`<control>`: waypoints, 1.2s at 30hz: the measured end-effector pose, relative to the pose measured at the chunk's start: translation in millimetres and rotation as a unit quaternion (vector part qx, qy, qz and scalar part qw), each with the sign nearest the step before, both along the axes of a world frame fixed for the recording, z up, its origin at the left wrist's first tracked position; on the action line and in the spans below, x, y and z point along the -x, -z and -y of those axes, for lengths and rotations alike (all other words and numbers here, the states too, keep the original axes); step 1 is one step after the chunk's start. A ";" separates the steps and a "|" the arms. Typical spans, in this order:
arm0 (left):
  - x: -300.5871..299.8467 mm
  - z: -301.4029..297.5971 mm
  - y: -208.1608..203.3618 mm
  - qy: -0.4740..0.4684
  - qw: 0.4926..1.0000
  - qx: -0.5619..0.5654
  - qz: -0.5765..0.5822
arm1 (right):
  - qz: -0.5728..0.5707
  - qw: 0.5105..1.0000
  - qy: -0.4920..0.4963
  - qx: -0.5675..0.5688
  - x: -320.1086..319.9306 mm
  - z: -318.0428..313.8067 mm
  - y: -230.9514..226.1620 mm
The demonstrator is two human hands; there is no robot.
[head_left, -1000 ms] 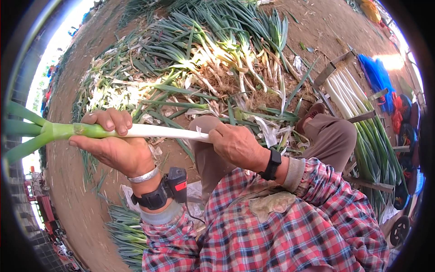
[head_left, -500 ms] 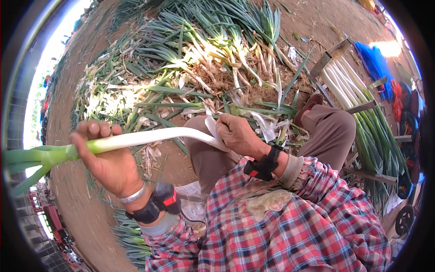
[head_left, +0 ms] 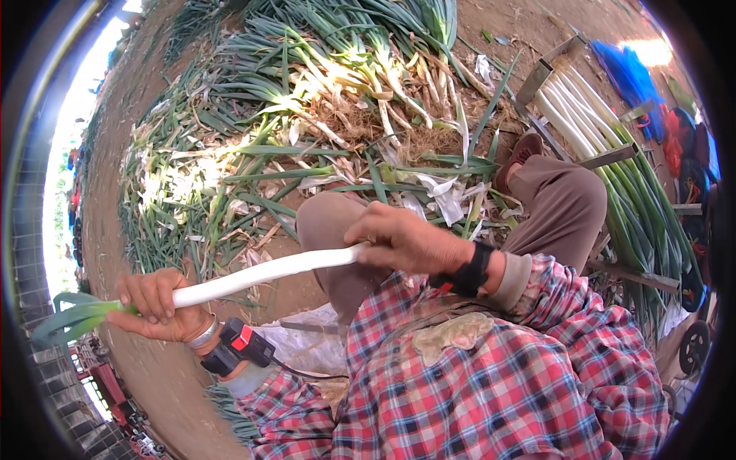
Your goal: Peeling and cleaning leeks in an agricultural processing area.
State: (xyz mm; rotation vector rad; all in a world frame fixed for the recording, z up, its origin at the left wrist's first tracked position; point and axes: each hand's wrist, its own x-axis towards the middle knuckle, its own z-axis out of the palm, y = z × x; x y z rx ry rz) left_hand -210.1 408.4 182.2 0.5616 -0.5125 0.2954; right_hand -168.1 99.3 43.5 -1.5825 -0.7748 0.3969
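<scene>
A long green onion lies slantwise across my lap, its white stalk bare and smooth. My left hand is wrapped around the stalk near the green leaves, which stick out to the left past my fingers. At the white root end, above my knee, the bent fingers of my right hand close on the tip. The back of that hand partly hides the end of the stalk. Beyond my knees lies a big heap of unpeeled green onions, with dry roots and soil on them.
Peeled green onions rest in a metal rack on the right. Blue plastic and a red bag lie beyond it. Torn leaves and skins cover the ground ahead. More green leaves show at lower left.
My left hand has closed around the stalk from an open palm beneath it. A pale strip of skin by my right hand is no longer seen. The onion has shifted slightly lower.
</scene>
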 end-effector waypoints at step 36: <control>-8.1 8.5 6.3 -0.074 0.969 -0.043 -0.234 | 0.238 0.950 0.131 0.156 -9.9 -21.2 5.6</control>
